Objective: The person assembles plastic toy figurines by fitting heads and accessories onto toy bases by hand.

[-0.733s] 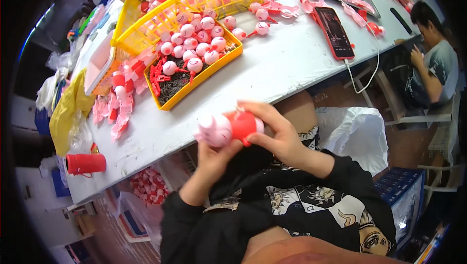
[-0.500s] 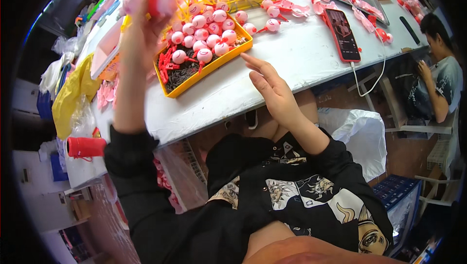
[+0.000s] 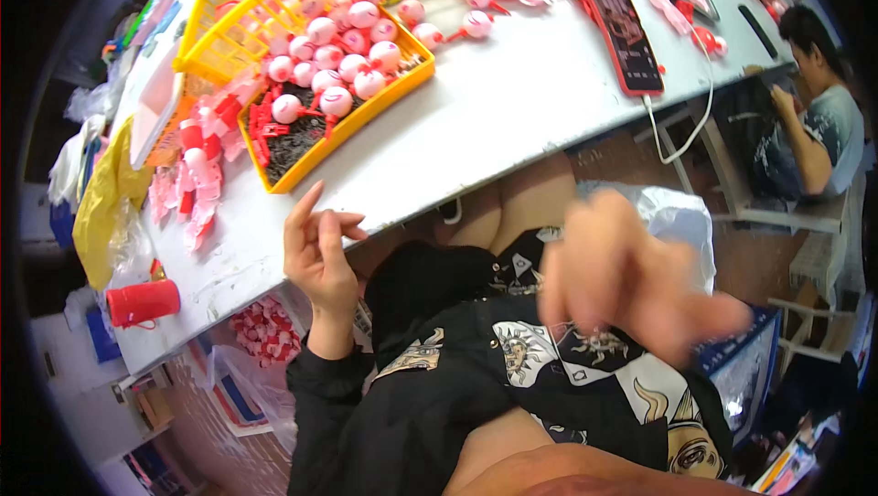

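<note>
My left hand (image 3: 320, 256) is at the front edge of the white table, palm up, fingers apart, with nothing in it. Smeared by motion, my right hand (image 3: 631, 277) is raised over my lap; whether it holds anything does not show. Beyond my left hand is a shallow yellow tray (image 3: 352, 126), holding pink-and-white balls (image 3: 364, 14) with red stems, small red parts (image 3: 262, 130) and a heap of tiny black pieces (image 3: 291, 150). Pink and red plastic pieces (image 3: 197, 181) lie left of the tray.
Behind the tray stands a yellow lattice basket (image 3: 212, 55) with more pink pieces. A phone (image 3: 626, 42) on a white cable (image 3: 704, 98) lies to the right. A red cylinder (image 3: 144, 303) sits at the left table edge. Another person (image 3: 814, 121) sits at far right.
My left hand came down from above the tray to the table edge; the blurred pink-and-red thing seen with it is gone from it. My right hand moved from the table edge back over my lap.
</note>
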`<state>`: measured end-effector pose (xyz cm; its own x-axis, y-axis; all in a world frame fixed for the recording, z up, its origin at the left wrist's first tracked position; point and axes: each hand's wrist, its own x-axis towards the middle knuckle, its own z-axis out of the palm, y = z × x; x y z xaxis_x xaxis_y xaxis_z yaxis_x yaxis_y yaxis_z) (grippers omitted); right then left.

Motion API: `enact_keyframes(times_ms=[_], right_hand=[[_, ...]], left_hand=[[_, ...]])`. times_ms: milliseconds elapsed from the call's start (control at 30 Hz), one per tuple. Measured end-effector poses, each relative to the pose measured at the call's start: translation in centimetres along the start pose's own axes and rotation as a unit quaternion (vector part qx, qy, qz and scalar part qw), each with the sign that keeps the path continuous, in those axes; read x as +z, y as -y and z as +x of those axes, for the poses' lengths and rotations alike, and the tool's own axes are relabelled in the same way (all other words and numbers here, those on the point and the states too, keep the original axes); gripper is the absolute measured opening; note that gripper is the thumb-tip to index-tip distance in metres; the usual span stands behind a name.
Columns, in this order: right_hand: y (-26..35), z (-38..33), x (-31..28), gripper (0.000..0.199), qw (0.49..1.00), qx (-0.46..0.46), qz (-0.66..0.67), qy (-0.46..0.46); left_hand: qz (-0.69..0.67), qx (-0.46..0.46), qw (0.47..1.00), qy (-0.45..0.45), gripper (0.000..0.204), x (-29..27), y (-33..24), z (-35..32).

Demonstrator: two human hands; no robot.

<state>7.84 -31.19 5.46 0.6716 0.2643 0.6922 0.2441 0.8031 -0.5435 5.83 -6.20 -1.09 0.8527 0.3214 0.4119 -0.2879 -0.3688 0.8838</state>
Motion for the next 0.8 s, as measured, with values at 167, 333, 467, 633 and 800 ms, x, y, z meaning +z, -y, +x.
enact_keyframes(times_ms=[167, 333, 467, 633, 800], right_hand=[[0.1, 0.2, 6.7, 0.069, 0.969, -0.048, 0.178, -0.163], [1.3, 1.1, 5.4, 0.072, 0.960, -0.077, 0.246, -0.111], [0.5, 1.1, 2.1, 0.063, 0.980, -0.009, 0.117, 0.160], [0.0, 1.3, 3.1, 0.069, 0.980, -0.027, 0.131, 0.147], [-1.3, 2.9, 2.2, 0.072, 0.956, -0.033, 0.149, 0.251]], left_hand=[[0.058, -0.023, 0.996, -0.058, 0.031, -1.3, 0.6, -1.0], [0.108, -0.018, 0.992, -0.058, 0.031, -3.4, 1.1, -0.1], [0.118, -0.026, 0.987, -0.105, 0.030, -5.2, 2.9, -0.5], [0.107, -0.039, 0.987, -0.109, 0.031, -4.5, 3.4, -0.1], [0.109, -0.045, 0.987, -0.105, 0.031, -4.2, 3.4, 0.6]])
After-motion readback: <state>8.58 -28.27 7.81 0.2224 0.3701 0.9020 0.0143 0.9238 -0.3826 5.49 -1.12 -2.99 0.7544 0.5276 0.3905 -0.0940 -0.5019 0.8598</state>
